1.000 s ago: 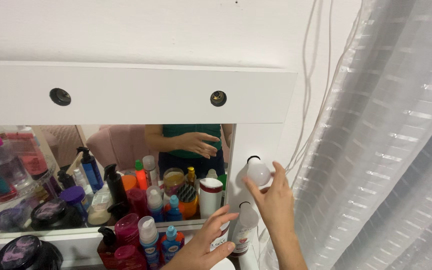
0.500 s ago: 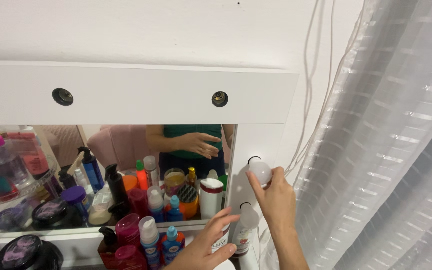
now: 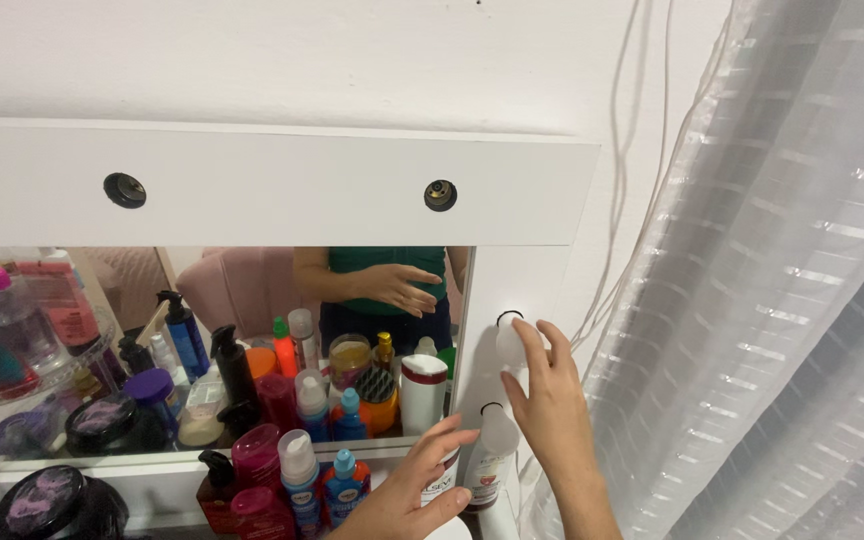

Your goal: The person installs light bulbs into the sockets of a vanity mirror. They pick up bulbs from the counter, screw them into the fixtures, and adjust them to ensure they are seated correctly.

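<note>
My right hand (image 3: 550, 398) is raised against the right side of a white vanity mirror frame (image 3: 272, 185), its fingers wrapped on a white round light bulb (image 3: 510, 343) sitting in a socket there. A second white bulb (image 3: 499, 432) sits in the socket just below, beside my wrist. My left hand (image 3: 414, 490) hovers lower, fingers spread, over a white bottle (image 3: 487, 478) standing at the frame's foot; it holds nothing.
Two empty bulb sockets (image 3: 125, 190) (image 3: 440, 195) are in the frame's top bar. Many bottles and jars (image 3: 292, 470) crowd the shelf under the mirror (image 3: 212, 340). White cables (image 3: 620, 200) hang down the wall. A sheer grey curtain (image 3: 782, 300) hangs at right.
My right hand has shifted slightly on the upper bulb, fingers turning around it. My left hand has stayed low with fingers spread.
</note>
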